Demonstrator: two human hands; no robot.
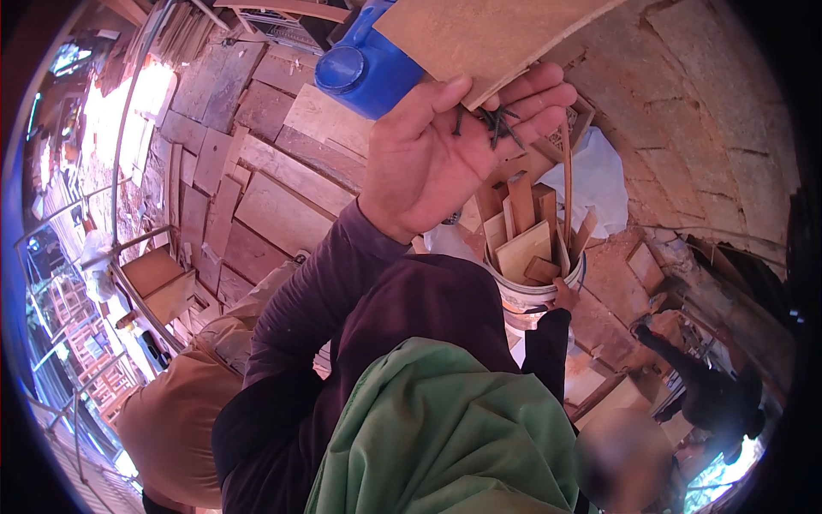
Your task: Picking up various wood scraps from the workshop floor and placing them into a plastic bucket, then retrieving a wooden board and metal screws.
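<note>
My left hand is raised palm up, its fingers partly spread and slightly curled. Several dark screws rest on the palm at the base of the fingers. A corner of a flat tan board overlaps the index finger and hides part of it. Whether the fingers touch the board, I cannot tell. A purple sleeve covers my left forearm. My right hand does not show. Lower down, a smaller hand in a black sleeve, seemingly another person's, touches the rim of a white bucket of wood offcuts.
A blue plastic jug stands beyond my left hand. Loose boards cover the floor at left. A white plastic bag lies by the bucket, near a masonry wall. Other people are close by at lower left and lower right.
</note>
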